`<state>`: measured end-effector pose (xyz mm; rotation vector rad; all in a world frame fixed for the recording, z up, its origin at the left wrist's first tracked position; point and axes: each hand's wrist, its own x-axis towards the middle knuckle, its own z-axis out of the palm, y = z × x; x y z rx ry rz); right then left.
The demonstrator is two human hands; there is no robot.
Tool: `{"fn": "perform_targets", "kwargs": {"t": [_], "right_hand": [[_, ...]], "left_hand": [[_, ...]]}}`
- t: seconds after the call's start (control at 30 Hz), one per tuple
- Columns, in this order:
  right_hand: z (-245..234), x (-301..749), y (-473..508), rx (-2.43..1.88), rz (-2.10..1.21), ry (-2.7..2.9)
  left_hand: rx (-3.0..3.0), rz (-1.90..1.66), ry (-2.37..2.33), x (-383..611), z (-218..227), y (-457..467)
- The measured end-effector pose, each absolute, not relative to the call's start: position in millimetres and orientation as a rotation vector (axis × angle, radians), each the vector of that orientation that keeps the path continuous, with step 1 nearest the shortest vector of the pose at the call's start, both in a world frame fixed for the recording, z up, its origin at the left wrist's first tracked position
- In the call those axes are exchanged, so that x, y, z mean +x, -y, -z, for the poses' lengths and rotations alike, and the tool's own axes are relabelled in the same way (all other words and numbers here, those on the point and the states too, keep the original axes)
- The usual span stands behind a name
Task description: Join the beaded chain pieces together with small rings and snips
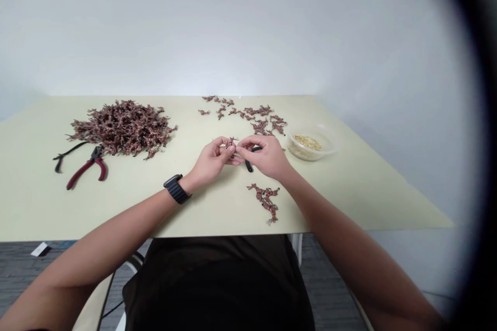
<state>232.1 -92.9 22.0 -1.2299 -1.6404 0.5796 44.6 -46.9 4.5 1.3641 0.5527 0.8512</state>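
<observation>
Small reddish-brown branched sprig (232, 141), pinched between left hand (212, 159) and right hand (262, 156), short black piece (249, 166) poking out below right hand, partly hidden

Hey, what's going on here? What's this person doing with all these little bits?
A person at a pale green table is pinching a small reddish-brown sprig between their left hand and right hand, with a small black object showing beneath the right hand. A big heap of similar sprigs lies to the left beside red-handled pliers. More scattered sprigs lie ahead, near a clear bowl of small yellowish pieces.
</observation>
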Motion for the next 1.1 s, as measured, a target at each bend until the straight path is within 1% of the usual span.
{"fn": "perform_targets", "kwargs": {"t": [0.2, 0.27, 0.67, 0.93, 1.1], "right_hand": [[-24.0, 234.9, 94.0, -1.218, -0.229, 1.807], [-24.6, 236.3, 93.8, -1.216, -0.172, 1.846], [-35.3, 222.3, 107.0, -1.200, -0.218, 1.724], [-32.7, 222.8, 104.6, -1.172, -0.162, 1.763], [-33.4, 222.9, 104.1, -1.214, -0.191, 1.767]], "left_hand": [[1.277, -0.886, -0.585, 45.3, -5.1, 48.4], [1.269, -0.900, -0.597, 45.5, -4.1, 48.1], [1.445, -0.940, -0.552, 45.6, -2.4, 53.4], [1.508, -0.924, -0.575, 44.5, -1.7, 55.1], [1.551, -0.913, -0.569, 44.1, -3.1, 57.4]]}}
